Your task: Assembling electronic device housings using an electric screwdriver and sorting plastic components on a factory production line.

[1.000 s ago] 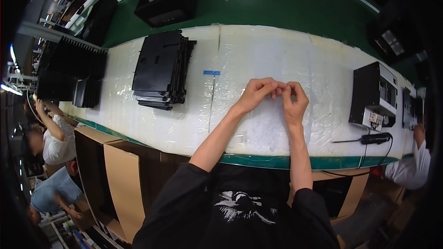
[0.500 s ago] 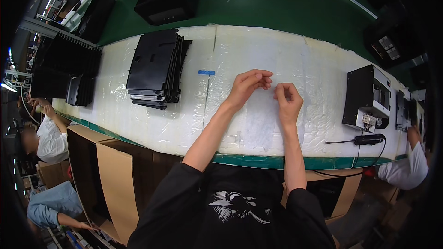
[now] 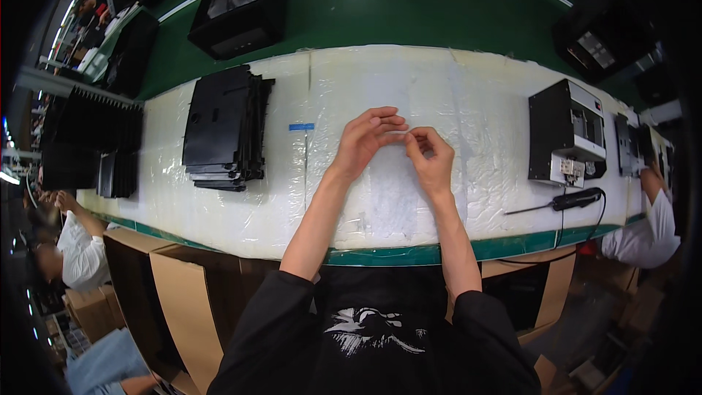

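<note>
My left hand is raised over the middle of the white, film-covered worktop, its fingers stretched out toward the right. My right hand has thumb and forefinger pinched at the left fingertips; anything between them is too small to make out. To the left of both hands lies a stack of black plastic panels, with a strip of blue tape between stack and hands. A boxy black and silver machine unit stands at the right. In front of it rests a corded electric screwdriver.
More black parts stand at the far left. Across the green surface behind are a black machine and another. Open cardboard boxes stand below the front edge. Co-workers' arms show at left and right.
My hands have come together: the right fingertips now meet the left ones, and the left fingers have spread more. The whole view has shifted slightly, moving bench objects left.
</note>
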